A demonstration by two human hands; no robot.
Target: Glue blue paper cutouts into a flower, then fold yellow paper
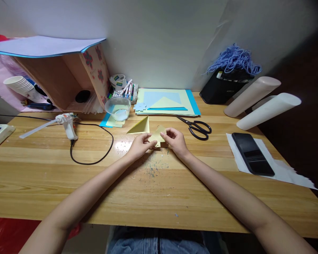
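Between both hands is a small pale yellow cut piece of paper, held just above the wooden table. My left hand pinches its lower left side, thumb on top. The right side is gripped by my right hand, also with the thumb pressed on the paper. Just behind my left hand a folded yellow paper triangle stands on the table. Black-handled scissors lie to the right, beyond my right hand, blades pointing left. Tiny paper scraps are scattered below the hands.
A white glue gun with a looping cord lies left. Behind are a cardboard box, a clear plastic bowl, markers and coloured paper sheets. To the right are a black holder, paper rolls and a phone.
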